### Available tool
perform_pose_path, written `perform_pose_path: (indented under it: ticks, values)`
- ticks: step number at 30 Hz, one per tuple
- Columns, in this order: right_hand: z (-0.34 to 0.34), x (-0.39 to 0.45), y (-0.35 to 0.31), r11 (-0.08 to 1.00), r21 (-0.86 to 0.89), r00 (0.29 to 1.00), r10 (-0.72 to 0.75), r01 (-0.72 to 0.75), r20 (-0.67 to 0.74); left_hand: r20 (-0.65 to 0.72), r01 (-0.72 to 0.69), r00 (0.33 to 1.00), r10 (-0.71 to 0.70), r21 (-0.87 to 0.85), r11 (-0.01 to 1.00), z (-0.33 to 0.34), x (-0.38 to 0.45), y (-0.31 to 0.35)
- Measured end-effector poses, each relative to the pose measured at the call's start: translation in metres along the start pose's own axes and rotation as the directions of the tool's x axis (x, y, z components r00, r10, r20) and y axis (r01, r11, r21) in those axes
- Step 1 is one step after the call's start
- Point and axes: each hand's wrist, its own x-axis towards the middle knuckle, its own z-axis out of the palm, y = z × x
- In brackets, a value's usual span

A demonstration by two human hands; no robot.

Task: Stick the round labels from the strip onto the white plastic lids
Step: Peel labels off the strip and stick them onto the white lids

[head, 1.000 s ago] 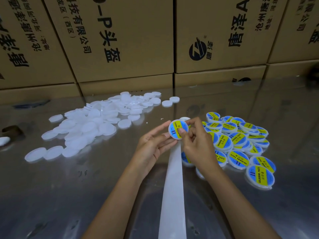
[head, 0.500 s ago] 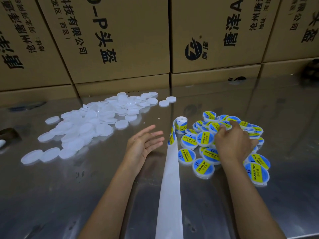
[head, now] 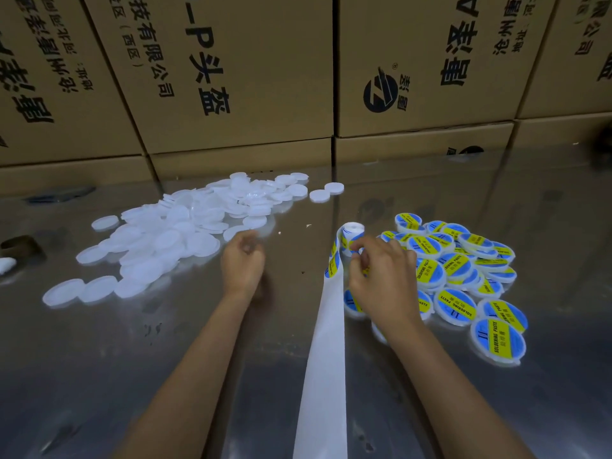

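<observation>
A heap of plain white lids (head: 172,233) lies at the left on the shiny metal table (head: 99,359). My left hand (head: 243,261) hovers at the heap's right edge with its fingers curled, fingertips by one white lid (head: 233,232); motion blur hides whether it grips that lid. The label strip (head: 328,352) runs from the bottom edge up to a small roll (head: 351,230). Just below the roll my right hand (head: 381,276) pinches a blue and yellow round label (head: 360,251) on the strip. Labelled lids (head: 463,270) are piled at the right.
Stacked cardboard boxes (head: 231,77) with printed characters wall off the table's back. A dark object (head: 20,246) and a white bit (head: 6,265) sit at the far left edge. Two lone white lids (head: 326,192) lie behind the roll.
My right hand left the labelled pile and came left to the strip by the roll. My left hand slid left to the white lids and curled its fingers.
</observation>
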Motion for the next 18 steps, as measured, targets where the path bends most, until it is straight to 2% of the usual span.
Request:
perform_pose_path:
  ticks: [4, 9, 14, 18]
  values:
    - [0.001, 0.001, 0.003, 0.998, 0.031, 0.998, 0.046, -0.047, 0.039, -0.034, -0.011, 0.999, 0.023, 0.326, 0.945, 0.001, 0.04, -0.007]
    - [0.004, 0.005, 0.005, 0.998, 0.046, 0.998, 0.048, -0.049, 0.036, -0.004, -0.015, 1.0, 0.02, 0.512, 0.859, 0.009, 0.069, -0.016]
    - [0.007, 0.005, 0.006, 0.999, 0.042, 0.999, 0.021, -0.023, 0.039, -0.003, -0.031, 0.999, 0.04, 0.585, 0.811, 0.014, 0.078, -0.02]
    - [0.012, 0.004, 0.008, 0.999, 0.045, 0.993, 0.008, -0.013, 0.121, 0.021, -0.045, 0.999, 0.04, 0.393, 0.918, 0.009, 0.074, -0.021]
